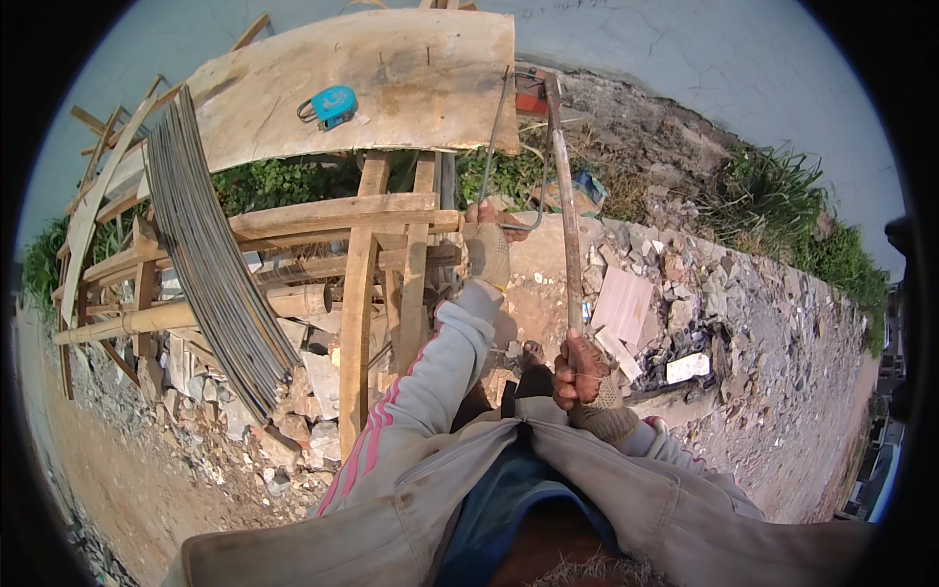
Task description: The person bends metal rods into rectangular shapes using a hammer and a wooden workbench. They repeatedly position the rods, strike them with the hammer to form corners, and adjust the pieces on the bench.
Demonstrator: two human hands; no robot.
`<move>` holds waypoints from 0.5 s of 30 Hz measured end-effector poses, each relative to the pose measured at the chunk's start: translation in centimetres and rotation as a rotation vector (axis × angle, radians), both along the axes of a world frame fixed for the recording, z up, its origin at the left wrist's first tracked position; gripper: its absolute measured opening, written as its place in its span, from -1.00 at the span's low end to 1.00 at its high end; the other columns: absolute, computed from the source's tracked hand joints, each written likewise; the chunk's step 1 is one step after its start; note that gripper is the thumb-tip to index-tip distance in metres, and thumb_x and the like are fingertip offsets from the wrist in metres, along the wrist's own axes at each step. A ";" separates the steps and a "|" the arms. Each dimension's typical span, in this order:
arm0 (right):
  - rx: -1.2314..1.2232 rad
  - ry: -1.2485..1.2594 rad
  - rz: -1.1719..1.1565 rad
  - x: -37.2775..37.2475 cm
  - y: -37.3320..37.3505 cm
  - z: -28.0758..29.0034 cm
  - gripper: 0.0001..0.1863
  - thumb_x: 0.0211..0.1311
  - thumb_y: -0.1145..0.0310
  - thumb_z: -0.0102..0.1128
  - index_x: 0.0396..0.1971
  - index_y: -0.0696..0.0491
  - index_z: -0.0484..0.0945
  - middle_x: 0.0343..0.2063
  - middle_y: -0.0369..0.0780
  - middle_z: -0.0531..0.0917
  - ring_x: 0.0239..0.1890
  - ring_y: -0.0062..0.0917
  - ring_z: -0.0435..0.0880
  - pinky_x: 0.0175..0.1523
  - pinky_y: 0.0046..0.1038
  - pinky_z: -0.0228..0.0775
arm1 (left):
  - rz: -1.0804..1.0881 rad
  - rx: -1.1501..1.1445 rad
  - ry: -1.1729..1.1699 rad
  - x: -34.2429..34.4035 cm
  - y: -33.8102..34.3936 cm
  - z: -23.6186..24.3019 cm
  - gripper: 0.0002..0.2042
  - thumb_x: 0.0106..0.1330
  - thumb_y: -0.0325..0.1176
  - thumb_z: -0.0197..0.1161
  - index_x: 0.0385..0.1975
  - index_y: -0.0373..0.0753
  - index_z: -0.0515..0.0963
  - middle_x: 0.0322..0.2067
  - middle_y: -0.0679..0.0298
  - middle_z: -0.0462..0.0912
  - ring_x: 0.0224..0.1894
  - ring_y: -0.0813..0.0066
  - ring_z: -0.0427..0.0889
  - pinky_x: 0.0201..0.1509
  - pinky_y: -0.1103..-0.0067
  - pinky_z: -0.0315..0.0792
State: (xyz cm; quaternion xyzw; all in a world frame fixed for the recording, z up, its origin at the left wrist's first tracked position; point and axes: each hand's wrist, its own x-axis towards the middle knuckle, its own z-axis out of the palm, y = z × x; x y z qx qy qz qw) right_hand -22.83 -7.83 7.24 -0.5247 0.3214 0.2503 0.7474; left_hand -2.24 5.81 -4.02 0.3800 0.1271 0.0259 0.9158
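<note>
My left hand, in a fingerless knit glove, is closed on a thin steel rod bent into a stirrup shape. The rod's straight leg rises past the board's right edge. My right hand, gloved the same way, grips the lower end of a long rusty metal bar. That bar slants up to a red metal piece beside the board. How the bar and rod meet there is too small to make out.
A plywood board carries a blue tape measure and upright nails. Left lie a bundle of straight steel rods and a timber frame. Rubble and a pinkish tile piece lie right. A wall stands behind.
</note>
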 end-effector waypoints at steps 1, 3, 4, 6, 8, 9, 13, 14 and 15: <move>-0.004 0.007 -0.004 0.0 0.3 -0.8 -0.49 0.47 -0.26 -0.03 -0.46 -0.11 0.40 -0.72 -0.39 0.33 -0.79 -0.55 0.24 -0.67 -0.44 0.05 | -0.009 -0.011 0.011 0.1 0.1 0.0 -0.69 0.58 -0.08 0.03 -0.13 -0.25 0.30 -0.47 0.04 0.62 -0.54 0.22 0.68 -0.46 0.42 0.64; 0.011 -0.020 0.023 -0.6 0.8 -3.0 -0.48 0.48 -0.26 -0.06 -0.45 -0.12 0.45 -0.68 -0.38 0.38 -0.76 -0.49 0.30 -0.62 -0.38 0.14 | -0.024 -0.024 0.040 0.1 0.3 -0.1 -0.71 0.58 -0.12 0.04 -0.18 -0.25 0.29 -0.44 0.00 0.63 -0.48 0.12 0.73 -0.44 0.39 0.68; 0.095 0.021 -0.051 -0.8 0.9 -4.3 -0.53 0.48 -0.20 -0.02 -0.45 -0.13 0.41 -0.68 -0.38 0.37 -0.76 -0.53 0.27 -0.66 -0.41 0.11 | -0.018 -0.033 0.002 0.2 0.3 -0.2 -0.71 0.57 -0.12 0.06 -0.19 -0.25 0.30 -0.44 0.01 0.64 -0.49 0.14 0.72 -0.46 0.40 0.67; 0.396 -0.031 -0.085 -0.8 1.5 -7.5 -0.59 0.48 -0.15 0.02 -0.41 -0.13 0.40 -0.66 -0.37 0.37 -0.74 -0.55 0.29 -0.65 -0.40 0.12 | 0.002 -0.033 0.052 0.3 0.1 -0.4 -0.71 0.56 -0.11 0.08 -0.20 -0.24 0.32 -0.44 0.03 0.64 -0.50 0.16 0.72 -0.48 0.43 0.65; 0.798 -0.052 -0.031 -0.2 2.2 -10.9 -0.62 0.46 -0.14 0.04 -0.33 -0.13 0.45 -0.63 -0.36 0.40 -0.67 -0.50 0.36 -0.57 -0.33 0.22 | 0.042 -0.003 0.055 0.5 0.0 -0.7 -0.72 0.53 -0.11 0.12 -0.24 -0.21 0.35 -0.47 0.10 0.62 -0.54 0.23 0.68 -0.52 0.48 0.61; 0.928 -0.101 0.056 0.1 3.4 -12.7 -0.58 0.41 -0.19 0.04 -0.23 -0.10 0.51 -0.59 -0.33 0.46 -0.58 -0.43 0.44 -0.46 -0.26 0.27 | 0.029 0.012 0.075 0.3 0.0 -0.9 -0.72 0.52 -0.10 0.14 -0.26 -0.19 0.36 -0.48 0.14 0.60 -0.56 0.27 0.66 -0.53 0.50 0.60; 1.080 -0.043 0.147 0.5 5.4 -16.3 -0.48 0.35 -0.23 0.06 -0.14 -0.03 0.55 -0.51 -0.32 0.51 -0.49 -0.38 0.52 -0.34 -0.21 0.35 | 0.049 0.088 0.030 0.5 0.2 -1.5 -0.73 0.55 -0.09 0.10 -0.20 -0.18 0.35 -0.48 0.16 0.64 -0.53 0.36 0.69 -0.53 0.53 0.54; 1.093 -0.042 0.154 0.1 5.3 -16.3 -0.48 0.33 -0.23 0.10 -0.16 -0.03 0.54 -0.49 -0.33 0.51 -0.47 -0.40 0.52 -0.33 -0.22 0.37 | 0.039 0.053 0.034 0.3 0.2 -1.6 -0.73 0.54 -0.10 0.11 -0.21 -0.18 0.36 -0.48 0.15 0.64 -0.52 0.34 0.70 -0.53 0.52 0.55; 1.117 -0.110 0.192 -0.2 3.9 -15.8 -0.48 0.27 -0.23 0.18 -0.19 -0.03 0.52 -0.45 -0.36 0.50 -0.45 -0.44 0.53 -0.31 -0.25 0.41 | 0.031 0.019 0.027 0.3 0.2 -1.6 -0.74 0.54 -0.11 0.12 -0.22 -0.18 0.36 -0.48 0.15 0.64 -0.51 0.32 0.71 -0.54 0.51 0.56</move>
